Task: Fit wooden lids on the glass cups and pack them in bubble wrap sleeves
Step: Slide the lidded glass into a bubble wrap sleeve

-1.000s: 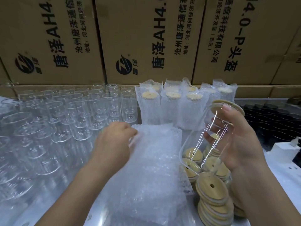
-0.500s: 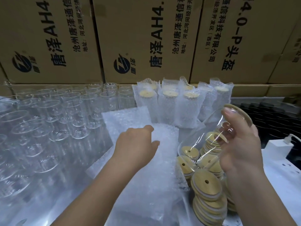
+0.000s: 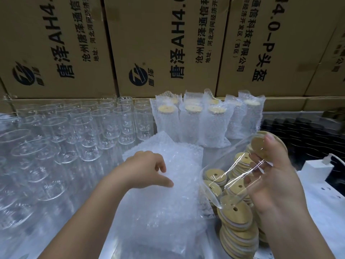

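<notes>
now our left hand (image 3: 147,169) pinches the top sleeve (image 3: 183,161) of the stack (image 3: 158,212), thumb and fingers curled on it. right of the stack, our right hand (image 3: 278,180) grips a tilted lidded cup (image 3: 229,176) above loose lids (image 3: 235,219). bare cups (image 3: 84,131) stand left of the stack, packed cups (image 3: 190,124) behind it.

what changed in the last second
The left hand slid right from the stack's far left corner onto the top bubble wrap sleeve. The right hand tipped the lidded glass cup lower over the loose lids. Its grip, the empty cups and packed cups stayed.
</notes>
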